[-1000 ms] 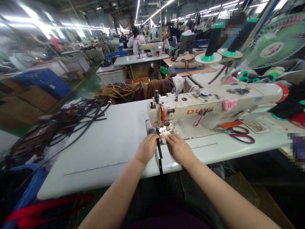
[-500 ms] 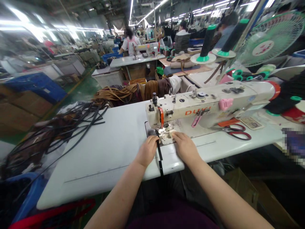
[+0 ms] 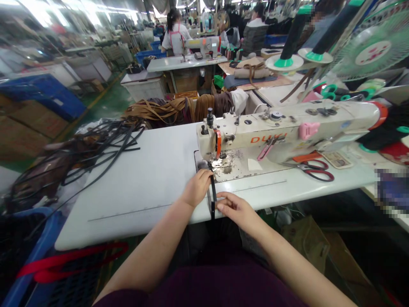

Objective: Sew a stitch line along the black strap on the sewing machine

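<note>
Head view: One black strip (image 3: 214,186) is lying on the white table (image 3: 150,170), in front of the wearer. Its long axis is running nearly along the 12-to-6 line; its far end is pointing to 12 o'clock, under the needle area of the sewing machine (image 3: 287,128), and its near part is reaching the table edge at 6 o'clock. A break or overlap is showing near that edge; whether a second piece is starting there cannot be told.

The left hand (image 3: 198,186) is keeping its fingers pressed together, fingertips resting on the strip just below the needle area; whether the thumb is pinching cannot be told. The right hand (image 3: 234,209) is holding its thumb and fingers loosely spread, the tips reaching the strip's 3 o'clock side near the table edge.

Count, from the strip: one white scrap (image 3: 254,165) is lying at 2 o'clock on the machine bed; one pink-handled tool (image 3: 265,151) is resting beyond it; one pair of scissors (image 3: 307,170) is lying at 3 o'clock; one pink clip (image 3: 309,131) is sitting on the machine body; two upright black thread cones (image 3: 294,37) are standing at 1 to 2 o'clock. Black straps (image 3: 123,147) are piling up at 10 o'clock, uncountable.
</note>
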`<state>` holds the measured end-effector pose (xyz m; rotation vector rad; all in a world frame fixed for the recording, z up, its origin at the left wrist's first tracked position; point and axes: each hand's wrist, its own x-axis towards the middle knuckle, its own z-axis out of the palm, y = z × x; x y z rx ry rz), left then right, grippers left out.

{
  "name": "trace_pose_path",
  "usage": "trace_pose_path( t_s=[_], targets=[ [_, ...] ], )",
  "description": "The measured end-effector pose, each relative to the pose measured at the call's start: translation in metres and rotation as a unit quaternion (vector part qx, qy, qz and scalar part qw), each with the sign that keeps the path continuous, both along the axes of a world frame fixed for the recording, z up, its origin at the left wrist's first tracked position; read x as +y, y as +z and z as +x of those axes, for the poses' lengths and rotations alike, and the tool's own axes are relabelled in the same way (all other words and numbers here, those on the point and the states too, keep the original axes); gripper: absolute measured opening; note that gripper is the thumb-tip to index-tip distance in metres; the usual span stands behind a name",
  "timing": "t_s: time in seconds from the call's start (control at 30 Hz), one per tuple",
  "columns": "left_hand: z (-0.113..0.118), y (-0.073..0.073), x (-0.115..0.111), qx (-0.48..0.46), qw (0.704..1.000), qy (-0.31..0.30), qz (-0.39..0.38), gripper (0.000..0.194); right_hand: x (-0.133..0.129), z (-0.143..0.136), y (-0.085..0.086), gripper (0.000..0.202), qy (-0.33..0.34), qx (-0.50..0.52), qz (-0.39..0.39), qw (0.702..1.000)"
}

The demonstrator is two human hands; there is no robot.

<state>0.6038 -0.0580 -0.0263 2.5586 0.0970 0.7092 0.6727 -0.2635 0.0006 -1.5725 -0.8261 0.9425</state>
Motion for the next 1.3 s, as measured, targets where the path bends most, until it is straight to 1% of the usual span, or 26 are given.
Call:
trace_pose_path(
  t_s=[0.03, 0.07, 0.13, 0.2, 0.27, 0.3, 0.4, 0.5, 0.57, 0.63, 0.73, 0.8, 0.9, 1.0, 1.17, 1.3],
  targets=[
    [0.000, 0.001, 0.000, 0.003, 1.000, 0.002, 0.003, 0.025, 0.000, -0.007, -0.002, 0.041, 0.006, 0.070, 0.009, 0.997],
    [0.000, 0.001, 0.000, 0.006, 1.000, 0.004, 0.004, 0.025, 0.000, -0.013, -0.004, 0.044, 0.004, 0.112, 0.012, 0.994],
    [0.000, 0.001, 0.000, 0.010, 1.000, 0.007, 0.005, 0.025, -0.001, -0.019, -0.006, 0.047, 0.003, 0.160, 0.008, 0.987],
    [0.001, 0.001, 0.000, 0.010, 1.000, 0.005, 0.006, 0.025, -0.003, -0.022, -0.006, 0.044, 0.009, 0.183, 0.002, 0.983],
    [0.001, 0.001, 0.000, 0.010, 1.000, 0.002, 0.008, 0.025, -0.005, -0.024, -0.004, 0.038, 0.018, 0.170, -0.008, 0.985],
    [0.001, 0.001, 0.000, 0.010, 1.000, 0.003, 0.009, 0.026, -0.007, -0.025, -0.002, 0.034, 0.018, 0.148, -0.015, 0.989],
    [0.002, 0.001, 0.000, 0.010, 1.000, 0.006, 0.019, 0.026, -0.012, -0.028, 0.003, 0.018, 0.000, 0.043, -0.044, 0.998],
    [0.002, 0.001, 0.000, 0.004, 0.999, -0.001, 0.040, 0.023, -0.017, -0.031, 0.007, 0.015, -0.017, -0.047, -0.071, 0.996],
    [0.002, 0.001, 0.000, 0.005, 0.999, -0.003, 0.052, 0.022, -0.018, -0.032, 0.006, 0.012, -0.022, -0.076, -0.082, 0.993],
    [0.002, 0.000, 0.000, 0.010, 0.998, 0.000, 0.061, 0.022, -0.018, -0.031, 0.004, 0.008, -0.036, -0.072, -0.083, 0.993],
    [0.002, -0.001, -0.001, 0.011, 0.997, 0.008, 0.071, 0.021, -0.017, -0.030, -0.001, 0.016, -0.054, 0.014, -0.073, 0.996],
    [0.002, -0.002, -0.002, 0.009, 0.997, 0.014, 0.076, 0.020, -0.016, -0.030, -0.003, 0.018, -0.054, 0.068, -0.068, 0.994],
    [0.001, -0.002, -0.002, 0.004, 0.997, 0.017, 0.076, 0.020, -0.017, -0.031, -0.004, 0.023, -0.046, 0.091, -0.065, 0.993],
    [0.001, -0.002, -0.003, 0.008, 0.997, 0.017, 0.078, 0.019, -0.022, -0.033, -0.005, 0.030, -0.046, 0.092, -0.060, 0.993],
    [0.002, -0.002, -0.002, 0.030, 0.995, 0.013, 0.099, 0.019, -0.030, -0.034, -0.004, 0.043, -0.093, 0.030, -0.039, 0.994],
    [0.001, -0.007, -0.001, 0.022, 0.991, 0.006, 0.133, 0.021, -0.036, -0.035, 0.002, 0.048, -0.073, -0.005, -0.047, 0.996]
  ],
)
